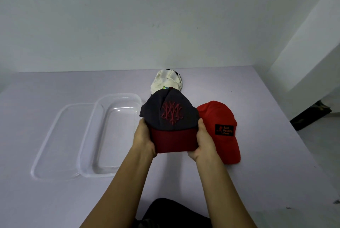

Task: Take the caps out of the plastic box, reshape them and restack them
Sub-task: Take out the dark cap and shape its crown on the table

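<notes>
A dark navy cap (pixel 170 115) with a maroon brim and a red embroidered emblem is held above the table, brim toward me. My left hand (pixel 143 138) grips its left side and brim edge; my right hand (pixel 203 140) grips the right side. A red cap (pixel 223 132) with a black patch lies on the table just right of my right hand. A cream cap (pixel 166 81) lies behind the navy cap, partly hidden by it. The clear plastic box (pixel 112 169) sits to the left with nothing in it.
The box's clear lid (pixel 55 141) lies flat beside the box, on its left. The lilac table (pixel 257 181) meets a white wall at the back. The table's right edge drops to a floor with a dark object (pixel 311 115).
</notes>
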Motion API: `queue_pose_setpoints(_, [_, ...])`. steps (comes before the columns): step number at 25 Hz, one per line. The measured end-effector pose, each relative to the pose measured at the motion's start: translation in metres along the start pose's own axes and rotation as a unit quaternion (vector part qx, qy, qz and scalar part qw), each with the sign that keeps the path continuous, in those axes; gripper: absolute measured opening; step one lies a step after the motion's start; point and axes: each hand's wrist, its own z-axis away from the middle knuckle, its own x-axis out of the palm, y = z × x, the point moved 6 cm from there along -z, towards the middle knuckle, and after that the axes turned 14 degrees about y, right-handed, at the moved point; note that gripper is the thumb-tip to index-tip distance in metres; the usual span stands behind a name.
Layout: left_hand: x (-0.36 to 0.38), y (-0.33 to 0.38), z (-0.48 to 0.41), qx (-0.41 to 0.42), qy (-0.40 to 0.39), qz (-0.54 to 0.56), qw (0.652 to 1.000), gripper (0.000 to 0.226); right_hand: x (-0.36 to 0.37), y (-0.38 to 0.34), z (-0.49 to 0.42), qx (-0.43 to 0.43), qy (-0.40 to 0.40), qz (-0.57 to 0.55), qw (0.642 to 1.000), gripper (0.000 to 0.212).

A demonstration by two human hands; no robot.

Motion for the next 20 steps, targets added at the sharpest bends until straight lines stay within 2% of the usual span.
queue_pose_setpoints(2, [-0.001,0.004,-0.002,0.034,-0.01,0.006,0.999,0.049,0.002,0.002,-0.001,0.009,-0.024,0.019,1.0,0.056])
queue_pose_setpoints(5, [-0.007,0.007,-0.007,0.08,0.013,0.004,0.997,0.047,0.003,0.001,0.002,0.023,-0.055,0.077,0.995,0.061])
queue_pose_setpoints(8, [-0.005,0.006,-0.003,0.077,0.006,0.0,0.997,0.041,0.002,0.0,0.002,0.025,-0.019,0.094,0.995,0.073])
queue_pose_setpoints(9, [-0.003,0.007,-0.002,0.071,-0.003,0.011,0.997,0.035,0.002,-0.002,0.004,0.022,-0.004,0.091,0.996,0.072])
queue_pose_setpoints(11, [0.002,0.009,0.002,0.062,-0.013,0.034,0.997,0.022,0.001,-0.008,0.009,0.013,0.013,0.085,0.996,0.057])
queue_pose_setpoints(14, [0.001,0.014,0.003,0.085,-0.003,0.027,0.996,0.018,0.0,-0.013,0.017,0.012,0.011,0.085,0.996,0.042])
queue_pose_setpoints(18, [0.0,0.018,0.0,0.11,0.006,-0.004,0.994,0.031,0.004,-0.007,0.017,0.008,-0.015,0.06,0.998,0.051])
queue_pose_setpoints(20, [-0.001,0.024,0.0,0.131,0.016,-0.017,0.991,0.034,0.008,-0.007,0.016,-0.003,-0.059,0.029,0.998,0.056])
